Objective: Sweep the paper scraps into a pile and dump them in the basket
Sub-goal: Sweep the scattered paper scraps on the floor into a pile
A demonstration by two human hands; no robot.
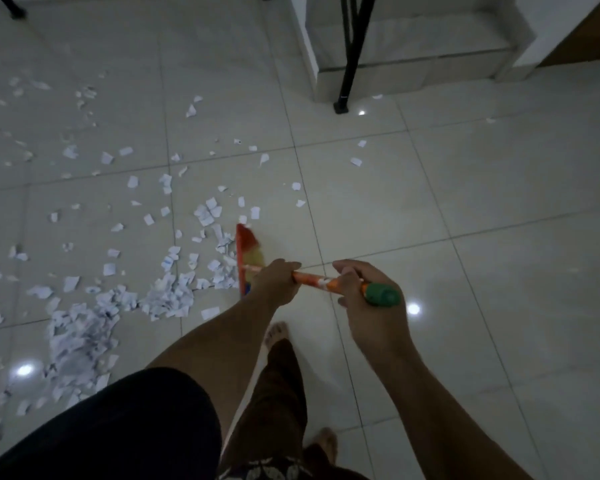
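Observation:
White paper scraps (168,292) lie scattered over the pale tiled floor, thickest in a loose heap at lower left (80,337) and thinner toward the back left. A broom with a red and yellow head (248,251) rests on the floor against the right side of the scraps. Its orange patterned handle (314,280) ends in a green cap (383,295). My left hand (274,280) grips the handle close to the head. My right hand (359,282) grips it near the green cap. No basket is in view.
A black stand leg (347,77) is planted at the back centre beside a white step or plinth (413,64). Another dark leg (13,8) shows at the top left. My bare feet (276,332) stand just behind the broom. A wooden panel (589,32) is at the top right.

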